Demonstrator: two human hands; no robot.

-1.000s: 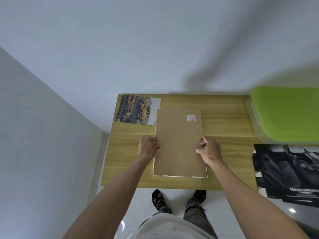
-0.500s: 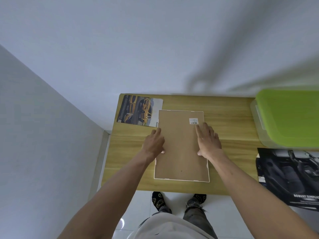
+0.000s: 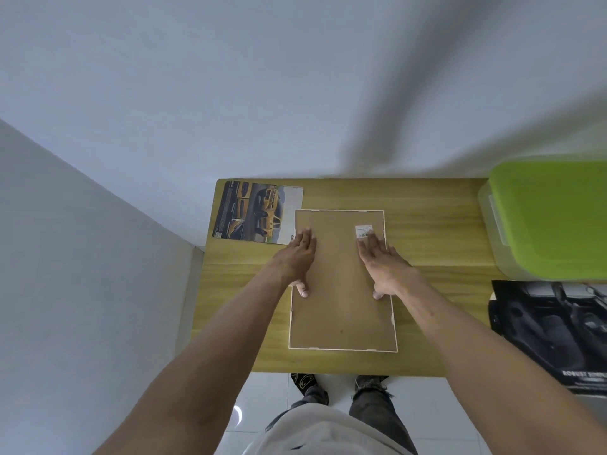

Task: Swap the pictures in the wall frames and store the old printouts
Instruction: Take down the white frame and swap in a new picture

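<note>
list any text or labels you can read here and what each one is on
"ROBUST SIMPL", cut off by the picture's edge: on the dark car-interior printout at the table's right.
White barcode sticker on the frame's brown backing board: print too small to read.
Yellow-car printout: side text too small and blurred to read.

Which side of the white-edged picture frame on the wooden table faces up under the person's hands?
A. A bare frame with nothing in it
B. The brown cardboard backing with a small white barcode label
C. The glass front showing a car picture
B: the white-edged picture frame lies face down, its brown cardboard backing and small white barcode label upward, with the left hand and right hand pressed flat on it.
</note>
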